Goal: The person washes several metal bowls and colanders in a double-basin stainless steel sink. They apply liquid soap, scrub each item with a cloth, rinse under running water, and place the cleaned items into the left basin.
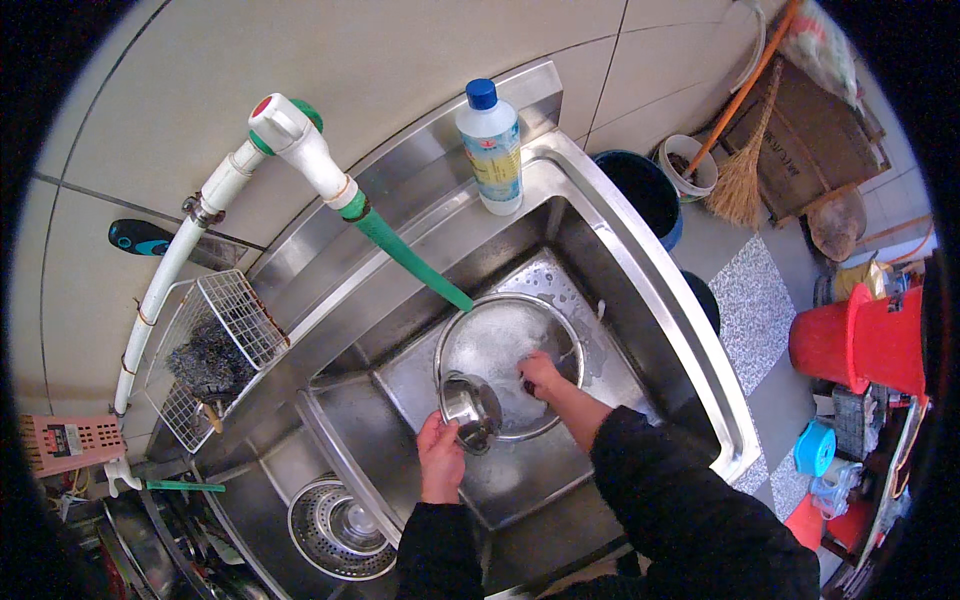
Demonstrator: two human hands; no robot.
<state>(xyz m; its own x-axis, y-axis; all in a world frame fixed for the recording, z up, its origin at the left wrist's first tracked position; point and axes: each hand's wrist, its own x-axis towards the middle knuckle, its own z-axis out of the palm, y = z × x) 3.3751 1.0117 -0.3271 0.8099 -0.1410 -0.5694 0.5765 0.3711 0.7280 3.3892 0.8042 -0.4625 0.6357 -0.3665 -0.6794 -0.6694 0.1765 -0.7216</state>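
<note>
My left hand (441, 452) grips the rim of a small shiny metal bowl (466, 409), which is tilted over the left edge of a large round metal basin (442, 341). Cloudy water fills part of the basin, which stands in the right bowl of a steel sink (600, 442). My right hand (541, 375) is inside the basin, its fingers closed around a small dark object that I cannot make out. A green hose (412, 262) runs from the white tap (296, 146) to the basin's upper rim.
A white bottle with a blue cap (491, 154) stands on the sink's back ledge. At left hangs a wire basket (236, 315) with dark scouring wool. A perforated steel strainer (341, 529) lies in the left sink bowl. Red buckets (855, 337) and a straw broom (742, 187) are at right.
</note>
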